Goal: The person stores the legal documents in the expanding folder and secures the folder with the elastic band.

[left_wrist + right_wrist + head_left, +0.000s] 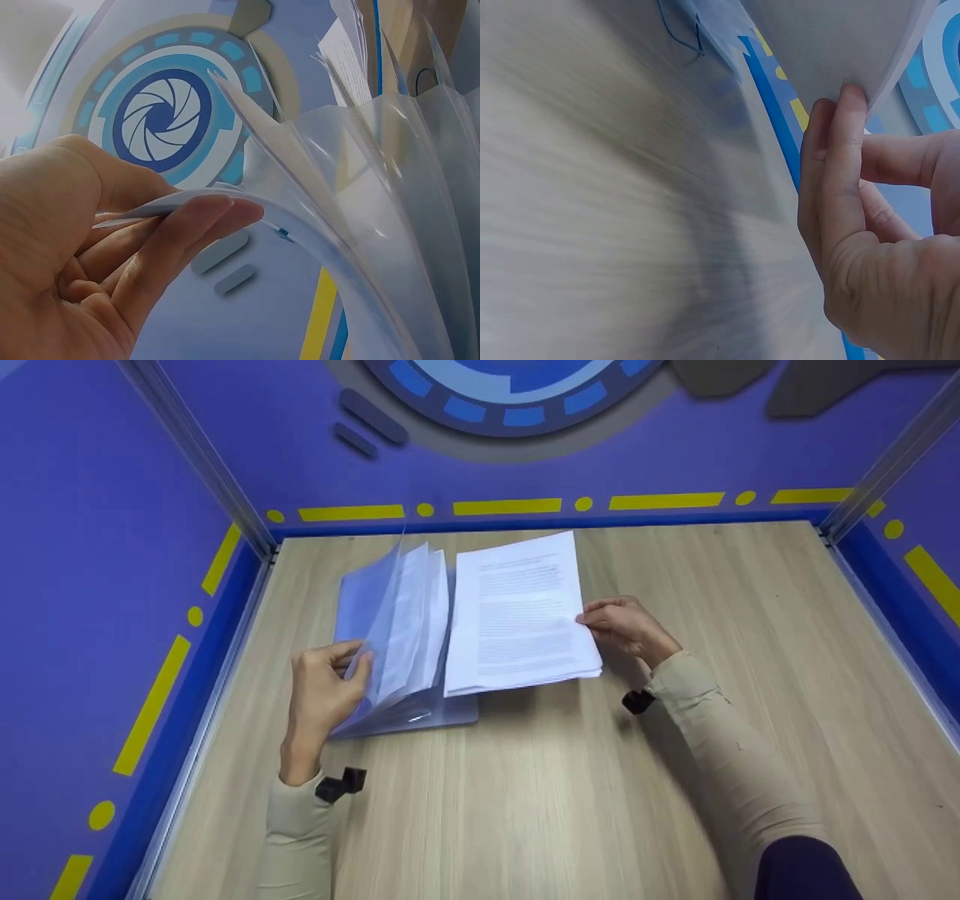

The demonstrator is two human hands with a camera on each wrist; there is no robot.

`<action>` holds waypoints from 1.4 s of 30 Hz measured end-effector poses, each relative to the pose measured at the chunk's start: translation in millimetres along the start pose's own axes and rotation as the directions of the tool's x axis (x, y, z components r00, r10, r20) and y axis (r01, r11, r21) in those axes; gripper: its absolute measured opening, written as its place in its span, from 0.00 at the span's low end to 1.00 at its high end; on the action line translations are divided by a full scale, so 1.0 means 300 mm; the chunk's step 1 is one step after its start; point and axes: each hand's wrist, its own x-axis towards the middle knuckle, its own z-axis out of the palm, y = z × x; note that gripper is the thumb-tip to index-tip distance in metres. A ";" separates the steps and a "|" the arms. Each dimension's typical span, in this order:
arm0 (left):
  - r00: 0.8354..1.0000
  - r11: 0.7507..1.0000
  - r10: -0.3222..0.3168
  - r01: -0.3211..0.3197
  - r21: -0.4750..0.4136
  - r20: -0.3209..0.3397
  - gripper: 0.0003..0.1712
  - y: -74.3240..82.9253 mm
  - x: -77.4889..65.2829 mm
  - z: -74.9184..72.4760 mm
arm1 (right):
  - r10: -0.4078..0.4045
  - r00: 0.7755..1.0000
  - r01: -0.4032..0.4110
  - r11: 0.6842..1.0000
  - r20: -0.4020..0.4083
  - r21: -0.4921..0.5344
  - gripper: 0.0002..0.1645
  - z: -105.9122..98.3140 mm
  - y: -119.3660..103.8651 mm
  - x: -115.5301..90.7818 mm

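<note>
A translucent accordion file folder [365, 596] stands part open on the table, with printed sheets [414, 607] in its pockets. At its front left edge my left hand [327, 682] pinches the folder's flexible cover between thumb and fingers. In the left wrist view that cover bends away from the fingers, and the pleated pockets [412, 150] fan out to the right. My right hand [624, 624] pinches the right edge of a stack of printed paper [517, 615], thumb on top and fingers beneath. The stack is raised and tilted beside the folder's opening, its left edge close to the pockets.
A light wood table [570, 795] lies under everything. Blue and yellow printed panels [525, 472] wall it in at the back and both sides. A thin dark cord loop [682, 37] hangs by the folder in the right wrist view.
</note>
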 end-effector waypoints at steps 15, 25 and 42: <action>1.000 1.000 0.000 0.000 -0.002 0.011 0.10 0.002 0.000 0.005 | -0.014 1.000 0.015 1.000 -0.008 0.017 0.07 0.045 -0.001 0.019; 1.000 1.000 0.007 -0.007 0.010 0.021 0.10 0.003 0.000 0.010 | -0.020 1.000 0.020 1.000 0.005 -0.007 0.11 0.086 -0.004 0.031; 0.999 1.000 0.026 -0.026 0.004 0.041 0.10 0.003 -0.003 0.021 | -0.033 0.999 0.033 0.999 0.002 0.041 0.10 0.144 -0.014 0.045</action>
